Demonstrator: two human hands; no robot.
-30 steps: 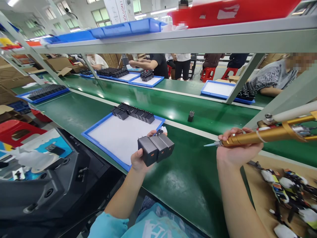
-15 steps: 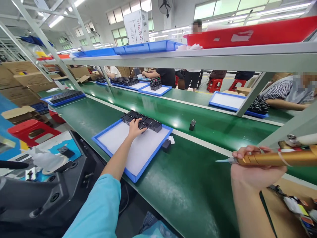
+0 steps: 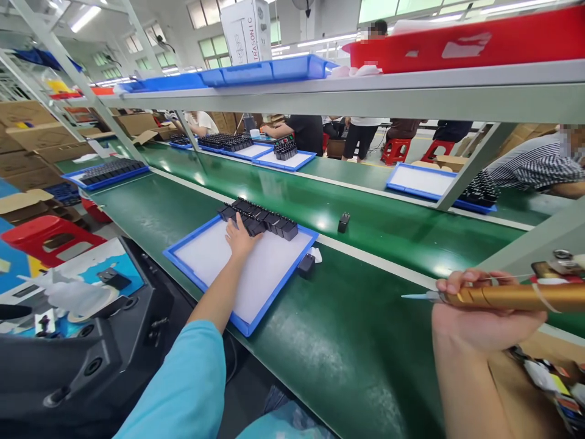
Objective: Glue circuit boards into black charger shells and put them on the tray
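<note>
My left hand [image 3: 240,239] reaches over a blue-rimmed tray [image 3: 273,298] with a white lining. Its fingers are spread and touch the near side of a block of black plug adapters [image 3: 287,229] packed along the tray's far edge. In my right hand [image 3: 487,326] lies a gold dispensing pen [image 3: 498,297], gripped from below, its pale blue tapered nozzle pointing left over the green surface. One loose black adapter [image 3: 306,266] stands just right of the tray, beside a scrap of white paper [image 3: 316,254]. Another adapter [image 3: 343,222] stands upright on the green belt beyond.
Above the belt runs a shelf [image 3: 292,100] carrying blue trays and a red bin [image 3: 457,49]; its slanted post [image 3: 470,167] rises at right. A dark machine [image 3: 119,323] stands at left by a red stool [image 3: 50,238]. Co-workers sit across the line beside more adapter trays.
My left fingers have come off the near adapter and spread, the hand shifting slightly left. The lone adapter on the belt has moved a little left. My right hand keeps its hold.
</note>
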